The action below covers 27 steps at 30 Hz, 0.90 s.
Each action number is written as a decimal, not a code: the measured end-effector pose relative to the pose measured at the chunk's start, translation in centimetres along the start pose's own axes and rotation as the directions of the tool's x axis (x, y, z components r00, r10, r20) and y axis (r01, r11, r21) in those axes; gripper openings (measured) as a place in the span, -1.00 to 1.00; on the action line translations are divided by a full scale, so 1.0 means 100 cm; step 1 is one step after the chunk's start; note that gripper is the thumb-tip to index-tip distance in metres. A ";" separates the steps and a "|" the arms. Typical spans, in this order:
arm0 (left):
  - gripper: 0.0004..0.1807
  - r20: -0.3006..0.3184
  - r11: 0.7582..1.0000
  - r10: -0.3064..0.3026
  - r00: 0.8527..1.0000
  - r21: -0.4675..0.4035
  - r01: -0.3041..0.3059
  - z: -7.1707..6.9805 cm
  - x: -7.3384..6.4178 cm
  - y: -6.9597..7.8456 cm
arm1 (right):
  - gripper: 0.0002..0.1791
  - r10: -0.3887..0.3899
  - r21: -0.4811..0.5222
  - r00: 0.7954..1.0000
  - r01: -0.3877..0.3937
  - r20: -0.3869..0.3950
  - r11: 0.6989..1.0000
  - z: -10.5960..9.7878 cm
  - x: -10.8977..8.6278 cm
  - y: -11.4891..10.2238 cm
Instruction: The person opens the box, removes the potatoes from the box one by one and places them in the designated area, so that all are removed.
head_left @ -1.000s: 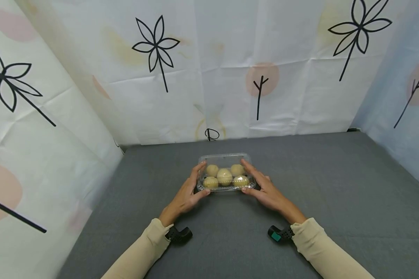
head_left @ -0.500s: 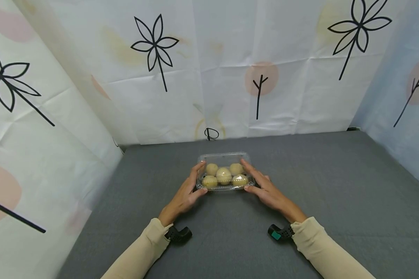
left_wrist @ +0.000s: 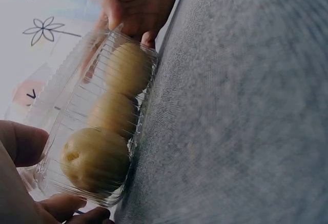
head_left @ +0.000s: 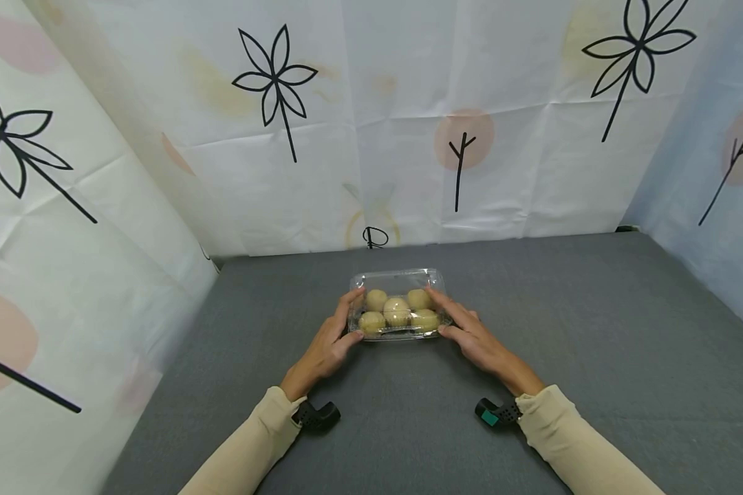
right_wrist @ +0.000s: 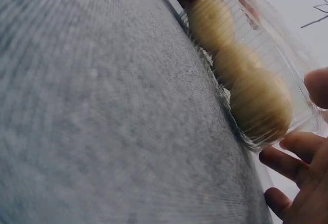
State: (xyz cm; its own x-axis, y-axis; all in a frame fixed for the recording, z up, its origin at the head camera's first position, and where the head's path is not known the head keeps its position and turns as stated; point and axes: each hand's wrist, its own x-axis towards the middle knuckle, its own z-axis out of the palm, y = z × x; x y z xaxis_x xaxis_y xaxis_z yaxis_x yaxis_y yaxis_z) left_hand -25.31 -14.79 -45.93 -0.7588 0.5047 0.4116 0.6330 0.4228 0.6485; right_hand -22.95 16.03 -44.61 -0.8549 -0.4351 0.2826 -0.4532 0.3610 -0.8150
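A clear plastic container (head_left: 402, 335) rests on the table in the head view. Inside lie several round, pale-yellow potato-like pieces (head_left: 397, 312); their exact kind cannot be told. My left hand (head_left: 329, 347) grips the container's left end, thumb at the front corner and fingers along the side. At the other end my right hand (head_left: 479, 342) holds it the same way. The left wrist view shows a dimpled round piece (left_wrist: 95, 160) behind the ribbed plastic wall, near the left fingers (left_wrist: 64, 206). In the right wrist view, the right fingers (right_wrist: 284, 165) touch the container's lower corner.
A grey cloth covers the table (head_left: 396, 426). White sheets with printed flowers and twigs (head_left: 408, 151) hang behind it and along both sides. A black wrist camera (head_left: 318, 417) is strapped to the left wrist, another black camera (head_left: 497, 414) to the right.
Both thumbs have slid outward along the container's front edge, the right one to the right and the left one to the left. The container stays nearly in place.
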 end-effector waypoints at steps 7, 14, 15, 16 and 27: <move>-0.12 0.001 0.999 -0.041 0.999 0.016 0.041 -0.001 0.000 0.001 | -0.21 0.034 0.024 0.999 -0.035 0.025 0.999 -0.001 0.002 -0.002; -0.07 -0.034 0.999 -0.050 0.998 0.005 0.051 0.001 0.001 0.001 | -0.21 0.030 0.021 0.999 -0.031 0.019 0.999 -0.001 0.002 -0.001; -0.07 -0.040 0.999 -0.049 0.998 0.000 0.049 0.001 0.001 0.001 | -0.21 0.029 0.021 0.999 -0.029 0.017 0.999 -0.002 0.002 -0.001; -0.07 -0.045 0.999 -0.047 0.998 -0.003 0.047 0.002 0.001 0.001 | -0.21 0.028 0.021 0.999 -0.028 0.015 0.999 -0.002 0.002 -0.001; -0.15 -0.060 0.999 -0.031 0.998 -0.007 0.031 0.001 -0.001 -0.001 | -0.21 0.018 0.006 1.000 -0.017 -0.009 1.000 -0.001 0.002 -0.002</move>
State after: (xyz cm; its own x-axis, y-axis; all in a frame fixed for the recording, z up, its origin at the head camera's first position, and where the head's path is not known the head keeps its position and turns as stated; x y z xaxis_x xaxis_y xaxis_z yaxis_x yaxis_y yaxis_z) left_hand -25.27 -14.76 -46.08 -0.7861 0.4452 0.4287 0.6081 0.4331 0.6653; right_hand -23.07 15.97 -44.37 -0.8651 -0.4208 0.2731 -0.4365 0.3633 -0.8231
